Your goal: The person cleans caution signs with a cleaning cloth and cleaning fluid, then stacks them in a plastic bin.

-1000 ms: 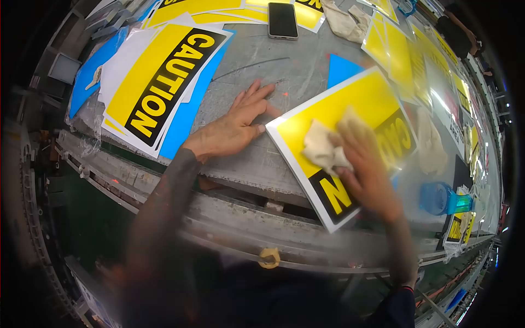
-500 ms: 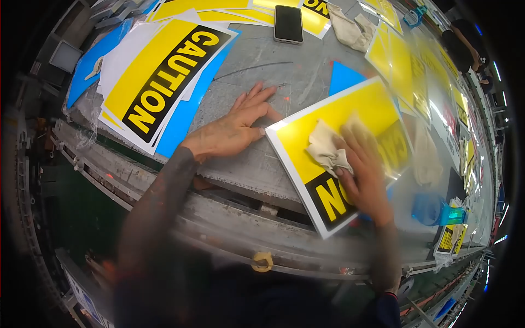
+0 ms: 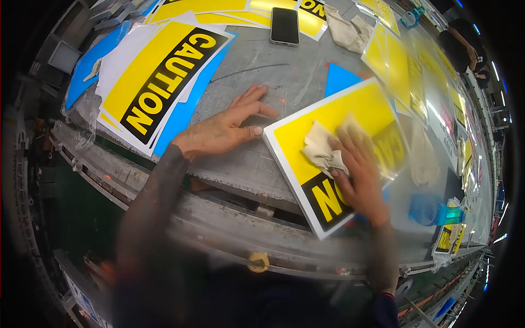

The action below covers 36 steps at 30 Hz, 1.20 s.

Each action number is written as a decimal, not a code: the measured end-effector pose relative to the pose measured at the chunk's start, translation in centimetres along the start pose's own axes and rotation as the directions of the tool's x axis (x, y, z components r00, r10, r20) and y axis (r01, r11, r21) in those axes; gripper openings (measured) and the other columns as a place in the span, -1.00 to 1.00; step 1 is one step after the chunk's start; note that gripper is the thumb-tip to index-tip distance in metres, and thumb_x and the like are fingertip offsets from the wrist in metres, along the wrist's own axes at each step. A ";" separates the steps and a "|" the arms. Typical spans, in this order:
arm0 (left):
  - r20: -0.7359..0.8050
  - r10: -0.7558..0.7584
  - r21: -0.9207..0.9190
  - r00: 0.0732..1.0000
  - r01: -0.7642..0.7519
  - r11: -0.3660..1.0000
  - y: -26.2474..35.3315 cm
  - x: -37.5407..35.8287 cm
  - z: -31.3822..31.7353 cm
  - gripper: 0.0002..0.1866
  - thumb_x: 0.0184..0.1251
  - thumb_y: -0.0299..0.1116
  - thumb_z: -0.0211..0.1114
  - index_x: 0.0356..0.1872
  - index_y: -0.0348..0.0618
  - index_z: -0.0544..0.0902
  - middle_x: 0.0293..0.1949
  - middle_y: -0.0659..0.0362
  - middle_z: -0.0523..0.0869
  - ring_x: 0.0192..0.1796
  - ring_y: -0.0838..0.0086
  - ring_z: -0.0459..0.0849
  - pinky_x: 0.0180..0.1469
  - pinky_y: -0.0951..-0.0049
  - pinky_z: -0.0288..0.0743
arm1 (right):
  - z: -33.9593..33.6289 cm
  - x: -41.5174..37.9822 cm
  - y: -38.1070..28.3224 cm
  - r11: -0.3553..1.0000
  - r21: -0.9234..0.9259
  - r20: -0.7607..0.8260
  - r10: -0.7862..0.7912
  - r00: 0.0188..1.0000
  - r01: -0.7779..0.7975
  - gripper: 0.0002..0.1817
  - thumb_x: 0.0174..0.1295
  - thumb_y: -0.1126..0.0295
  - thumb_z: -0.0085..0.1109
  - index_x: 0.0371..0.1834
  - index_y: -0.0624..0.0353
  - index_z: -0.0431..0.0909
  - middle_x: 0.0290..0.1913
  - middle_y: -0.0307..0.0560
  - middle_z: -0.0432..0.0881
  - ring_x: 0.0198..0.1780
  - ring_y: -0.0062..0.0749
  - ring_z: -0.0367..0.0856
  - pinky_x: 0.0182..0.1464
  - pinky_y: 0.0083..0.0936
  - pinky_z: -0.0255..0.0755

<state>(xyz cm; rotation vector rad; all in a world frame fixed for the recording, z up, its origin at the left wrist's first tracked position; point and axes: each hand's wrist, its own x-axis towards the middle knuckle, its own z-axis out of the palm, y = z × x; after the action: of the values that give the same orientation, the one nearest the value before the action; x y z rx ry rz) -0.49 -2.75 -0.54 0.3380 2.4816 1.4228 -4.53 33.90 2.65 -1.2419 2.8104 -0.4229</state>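
Observation:
A yellow-and-black caution sign [image 3: 292, 145] with a white border lies tilted on the grey table, on top of what looks like a stack of sheets. My right hand [image 3: 361, 177] presses a crumpled cream cloth [image 3: 321, 143] onto its yellow face, fingers blurred and partly over the black lettering band. At the sign's left corner rests my left hand [image 3: 227, 124], fingers spread above the tabletop and thumb tip right at the edge. The left hand holds nothing.
More caution signs [image 3: 164, 76] are fanned over blue sheets at left. A phone [image 3: 285, 26] and a cream glove-like cloth [image 3: 348, 31] lie at the back. Yellow sheets [image 3: 391, 60] and a blue translucent bottle [image 3: 429, 209] are at right. A person [image 3: 465, 44] stands far right.
My left hand has shifted slightly left, its thumb still at the sign's corner. The right hand and cloth keep nearly the same spot on the sign.

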 end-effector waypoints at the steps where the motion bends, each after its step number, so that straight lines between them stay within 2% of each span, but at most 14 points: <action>1: -0.014 0.015 -0.027 1.000 -0.015 1.000 -0.1 0.0 0.0 -0.52 0.68 -0.11 0.32 0.52 0.15 0.62 0.89 0.05 -0.03 0.91 0.16 -0.36 0.87 -0.10 -0.36 | -0.1 0.0 0.0 1.000 -0.003 0.001 0.002 1.000 -0.002 -0.37 0.57 0.13 0.24 0.69 -0.09 0.50 0.78 -0.09 0.35 0.82 0.03 0.16 0.84 0.15 -0.09; 5: -0.017 0.003 -0.128 1.000 -0.005 0.992 0.4 -0.1 -0.5 -0.46 0.68 -0.02 0.35 0.55 0.07 0.61 0.88 0.05 0.03 0.91 0.13 -0.27 0.85 -0.06 -0.25 | 0.1 -0.2 0.3 1.000 0.018 -0.024 0.012 1.000 -0.011 -0.37 0.56 0.19 0.26 0.66 0.02 0.50 0.79 -0.03 0.34 0.83 0.09 0.13 0.83 0.16 -0.08; 9: -0.072 0.062 -0.132 0.996 -0.071 0.989 1.2 0.1 0.1 -0.58 0.72 -0.14 0.29 0.40 -0.11 0.73 0.82 0.05 0.24 0.91 0.12 -0.21 0.85 0.03 -0.27 | 0.3 -0.8 5.0 0.990 -0.069 -0.199 0.105 0.974 -0.121 -0.39 0.58 0.26 0.25 0.62 0.25 0.47 0.77 0.14 0.33 0.81 0.21 0.15 0.80 0.16 -0.04; 13: -0.085 0.093 -0.353 0.992 -0.117 0.928 4.1 -0.2 0.6 -0.51 0.76 -0.12 0.23 0.40 -0.31 0.73 0.76 0.01 0.37 0.91 0.05 -0.26 0.83 -0.05 -0.21 | 1.0 -2.1 9.4 0.965 0.003 -0.280 0.252 0.927 -0.261 -0.36 0.62 0.24 0.21 0.66 0.29 0.38 0.71 0.24 0.39 0.78 0.26 0.20 0.78 0.15 0.00; 15: -0.108 0.132 -0.348 0.985 -0.162 0.923 4.8 -0.2 1.5 -0.47 0.75 -0.09 0.23 0.42 -0.32 0.73 0.74 -0.02 0.41 0.91 0.04 -0.23 0.83 -0.05 -0.19 | 1.3 -2.5 6.5 0.983 0.029 -0.245 0.180 0.953 -0.179 -0.33 0.59 0.26 0.22 0.69 0.25 0.31 0.64 0.29 0.43 0.73 0.33 0.26 0.73 0.19 0.08; 16: -0.151 0.112 -0.216 0.982 -0.144 0.966 5.2 -0.3 2.3 -0.50 0.69 -0.12 0.32 0.39 -0.29 0.77 0.68 -0.08 0.51 0.89 -0.03 -0.08 0.81 -0.06 -0.10 | 0.6 -2.4 2.4 0.987 0.122 -0.189 0.129 0.973 -0.108 -0.32 0.53 0.27 0.26 0.66 0.20 0.35 0.63 0.27 0.42 0.72 0.33 0.27 0.72 0.20 0.10; 19: -0.279 -0.043 -0.142 0.959 0.004 0.990 4.7 0.3 5.1 -0.58 0.62 -0.20 0.41 0.30 -0.26 0.83 0.60 -0.08 0.61 0.86 -0.07 0.07 0.79 -0.12 -0.02 | 1.3 -4.2 -5.0 0.971 0.129 0.020 -0.206 0.978 0.202 -0.31 0.46 0.31 0.31 0.65 0.11 0.39 0.63 0.10 0.47 0.70 0.20 0.33 0.75 0.12 0.13; 21: -0.311 -0.009 -0.100 0.950 -0.024 0.995 4.1 0.6 5.4 -0.60 0.55 -0.26 0.47 0.29 -0.22 0.85 0.56 -0.05 0.66 0.83 -0.06 0.16 0.78 -0.17 0.02 | 1.1 -5.3 -5.3 0.920 0.252 0.036 -0.319 0.947 0.301 -0.29 0.45 0.32 0.32 0.66 0.14 0.40 0.63 0.08 0.49 0.70 0.09 0.36 0.76 0.07 0.14; 23: -0.333 -0.017 -0.077 0.943 -0.009 0.997 4.2 0.4 5.8 -0.58 0.55 -0.25 0.47 0.31 -0.21 0.84 0.56 -0.04 0.66 0.83 -0.03 0.16 0.78 -0.17 0.03 | -0.1 -5.1 -1.9 0.947 0.294 0.033 -0.146 0.989 0.130 -0.33 0.50 0.29 0.30 0.66 0.13 0.45 0.66 0.12 0.46 0.73 -0.02 0.35 0.77 0.06 0.11; 26: -0.347 -0.038 -0.068 0.937 0.016 0.998 4.6 0.1 5.9 -0.58 0.55 -0.29 0.47 0.33 -0.23 0.82 0.55 -0.02 0.68 0.82 0.01 0.20 0.78 -0.14 0.07 | -0.5 -4.7 1.5 0.998 0.032 -0.060 -0.052 0.997 0.054 -0.34 0.51 0.34 0.26 0.67 0.15 0.41 0.65 0.16 0.46 0.72 0.05 0.35 0.76 0.04 0.16; 27: -0.358 -0.040 -0.064 0.933 0.019 0.998 4.8 0.2 5.9 -0.57 0.55 -0.30 0.46 0.33 -0.24 0.81 0.54 -0.02 0.68 0.82 0.02 0.22 0.78 -0.13 0.08 | -1.1 -4.7 -0.9 0.961 0.270 0.057 0.038 0.998 -0.052 -0.34 0.55 0.33 0.23 0.69 0.16 0.39 0.69 0.17 0.43 0.75 0.05 0.32 0.76 0.02 0.17; 31: -0.365 -0.043 -0.135 0.930 -0.007 0.991 4.5 0.5 5.8 -0.62 0.54 -0.39 0.43 0.29 -0.29 0.82 0.53 0.01 0.70 0.81 0.02 0.24 0.76 -0.06 0.12 | 1.3 -6.7 -5.6 0.891 0.268 0.015 -0.384 0.923 0.366 -0.33 0.59 0.26 0.20 0.70 0.24 0.37 0.71 0.14 0.42 0.73 -0.03 0.38 0.80 -0.01 0.13; 33: -0.363 -0.018 -0.093 0.932 -0.017 0.996 4.3 0.3 6.0 -0.64 0.54 -0.42 0.42 0.27 -0.31 0.83 0.52 0.01 0.71 0.81 0.01 0.25 0.75 -0.03 0.14 | 1.0 -5.9 -3.3 0.841 0.333 -0.002 -0.451 0.893 0.426 -0.39 0.57 0.27 0.22 0.65 0.19 0.45 0.66 0.12 0.49 0.72 -0.09 0.38 0.78 -0.01 0.16; 36: -0.363 0.004 -0.097 0.932 -0.042 0.994 4.0 0.2 6.2 -0.64 0.56 -0.40 0.42 0.29 -0.24 0.84 0.52 -0.02 0.70 0.81 0.00 0.24 0.77 -0.12 0.05 | -0.2 -5.0 2.2 0.947 0.256 -0.094 -0.176 0.980 0.195 -0.47 0.58 0.30 0.19 0.56 0.14 0.50 0.53 0.11 0.59 0.63 0.00 0.46 0.73 -0.03 0.22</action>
<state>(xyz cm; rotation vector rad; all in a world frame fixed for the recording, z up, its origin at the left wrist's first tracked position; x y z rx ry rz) 1.67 4.28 -0.08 0.0871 2.6758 1.7528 -2.76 39.01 1.93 -1.4586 2.5861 -0.8367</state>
